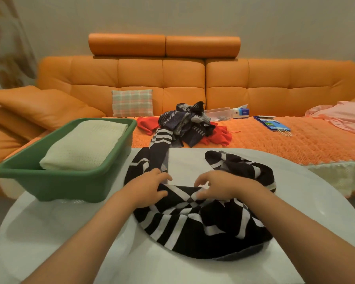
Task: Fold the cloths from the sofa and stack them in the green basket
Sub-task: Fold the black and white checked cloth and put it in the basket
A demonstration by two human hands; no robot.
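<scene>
A black cloth with white stripes (195,224) lies bunched on the white round table (70,238), one end trailing back over the table's far edge to the sofa. My left hand (150,188) grips a fold of it at the left. My right hand (217,186) pinches the same edge just to the right. The green basket (70,185) stands on the table at the left, holding a folded cream cloth (84,146). On the sofa behind lies a pile of dark patterned cloths (189,121) over a red cloth (221,137).
The orange sofa (275,89) spans the back, with a checked cushion (132,102), a clear box (217,113), a blue paper bag (272,124) and a pink cloth (342,115) on its seat. The basket's near corner overhangs the table edge at the left.
</scene>
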